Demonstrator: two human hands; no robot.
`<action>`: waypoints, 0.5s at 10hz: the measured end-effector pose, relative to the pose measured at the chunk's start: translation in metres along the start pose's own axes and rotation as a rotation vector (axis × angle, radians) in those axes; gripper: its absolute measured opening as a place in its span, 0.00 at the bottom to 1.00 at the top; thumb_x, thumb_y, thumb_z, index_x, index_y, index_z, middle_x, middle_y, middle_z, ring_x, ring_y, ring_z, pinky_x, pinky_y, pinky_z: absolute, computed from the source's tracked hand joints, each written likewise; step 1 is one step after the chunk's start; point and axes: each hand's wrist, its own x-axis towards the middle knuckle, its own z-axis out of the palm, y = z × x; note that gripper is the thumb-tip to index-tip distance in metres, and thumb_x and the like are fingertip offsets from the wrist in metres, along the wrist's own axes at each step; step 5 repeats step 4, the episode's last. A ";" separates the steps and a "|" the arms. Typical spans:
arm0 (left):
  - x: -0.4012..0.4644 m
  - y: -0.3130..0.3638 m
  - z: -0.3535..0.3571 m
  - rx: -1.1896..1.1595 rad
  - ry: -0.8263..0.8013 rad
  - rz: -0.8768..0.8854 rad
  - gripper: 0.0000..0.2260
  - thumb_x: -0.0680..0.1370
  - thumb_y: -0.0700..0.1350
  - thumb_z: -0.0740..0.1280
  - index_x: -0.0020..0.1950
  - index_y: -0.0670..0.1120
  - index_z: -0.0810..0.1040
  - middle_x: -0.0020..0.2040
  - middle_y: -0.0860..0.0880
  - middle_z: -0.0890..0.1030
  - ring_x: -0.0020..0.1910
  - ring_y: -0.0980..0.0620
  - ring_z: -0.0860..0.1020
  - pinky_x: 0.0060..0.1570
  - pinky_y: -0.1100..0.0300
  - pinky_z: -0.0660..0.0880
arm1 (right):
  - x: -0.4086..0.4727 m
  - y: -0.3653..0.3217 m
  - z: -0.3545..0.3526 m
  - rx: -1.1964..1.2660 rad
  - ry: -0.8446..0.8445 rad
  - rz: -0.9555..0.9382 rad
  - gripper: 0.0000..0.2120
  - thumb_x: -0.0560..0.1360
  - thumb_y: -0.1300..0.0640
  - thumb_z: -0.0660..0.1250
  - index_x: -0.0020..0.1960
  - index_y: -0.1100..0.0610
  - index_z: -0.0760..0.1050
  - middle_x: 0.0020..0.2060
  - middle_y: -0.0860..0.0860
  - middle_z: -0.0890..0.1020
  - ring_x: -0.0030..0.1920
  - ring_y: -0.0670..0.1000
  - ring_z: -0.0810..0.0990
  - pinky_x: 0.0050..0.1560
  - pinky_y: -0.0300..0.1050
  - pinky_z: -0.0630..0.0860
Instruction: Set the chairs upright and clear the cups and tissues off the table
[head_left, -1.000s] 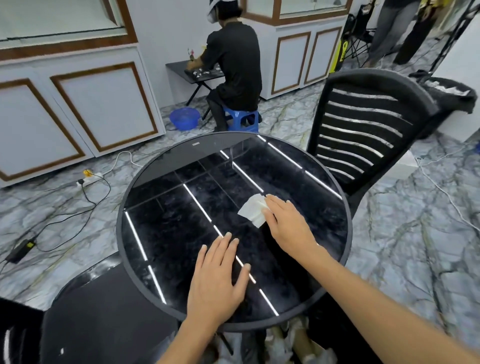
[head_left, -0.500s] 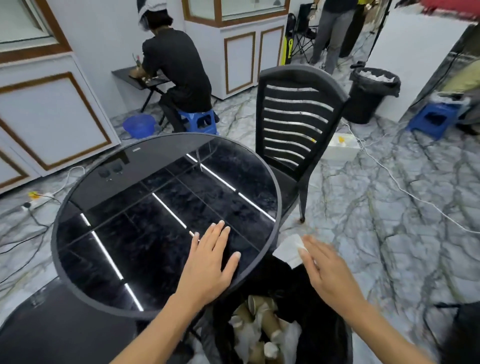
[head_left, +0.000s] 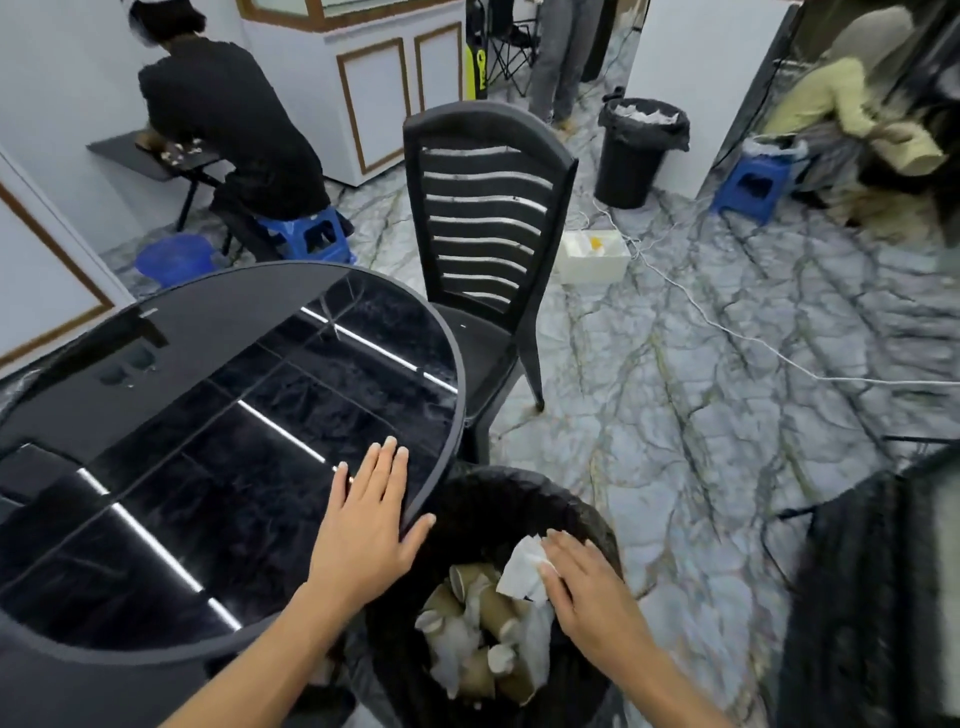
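One tissue (head_left: 522, 569) is pinched under the right hand (head_left: 587, 590) over the lined bin (head_left: 519, 493) of paper cups (head_left: 470, 613); let go too near the rim, it could flutter onto the floor. Left hand (head_left: 363, 525) lies flat and unclenched on the table (head_left: 156, 415) edge, and a hard lean might shift it toward the upright chair (head_left: 483, 208).

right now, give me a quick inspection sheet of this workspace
surface: round black table, top bare
job's things: tissue over the trash bin; paper cups already inside; chair upright
clutter: white box on floor
grippers: left hand flat on table edge; right hand holds tissue in its fingers
cables: white cable across floor
surroundings: second bin, blue stools, other people
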 end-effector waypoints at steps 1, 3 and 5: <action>0.000 0.002 0.002 0.036 0.010 -0.002 0.37 0.79 0.66 0.49 0.79 0.41 0.60 0.80 0.44 0.59 0.80 0.46 0.57 0.75 0.43 0.52 | -0.008 -0.002 0.020 -0.004 -0.084 0.051 0.34 0.83 0.40 0.38 0.67 0.54 0.78 0.64 0.47 0.80 0.66 0.45 0.76 0.70 0.39 0.60; 0.000 0.000 0.004 0.035 0.033 0.005 0.36 0.80 0.64 0.51 0.79 0.41 0.61 0.80 0.42 0.61 0.79 0.45 0.58 0.76 0.41 0.59 | -0.018 -0.002 0.055 -0.079 -0.284 0.150 0.40 0.79 0.33 0.36 0.69 0.54 0.74 0.67 0.49 0.78 0.68 0.47 0.75 0.67 0.45 0.71; 0.000 0.001 0.003 0.023 0.029 -0.005 0.36 0.80 0.64 0.50 0.79 0.41 0.60 0.80 0.43 0.59 0.80 0.46 0.57 0.76 0.42 0.57 | -0.020 -0.011 0.062 0.003 -0.376 0.185 0.50 0.69 0.28 0.29 0.79 0.55 0.59 0.78 0.49 0.62 0.77 0.48 0.59 0.76 0.44 0.53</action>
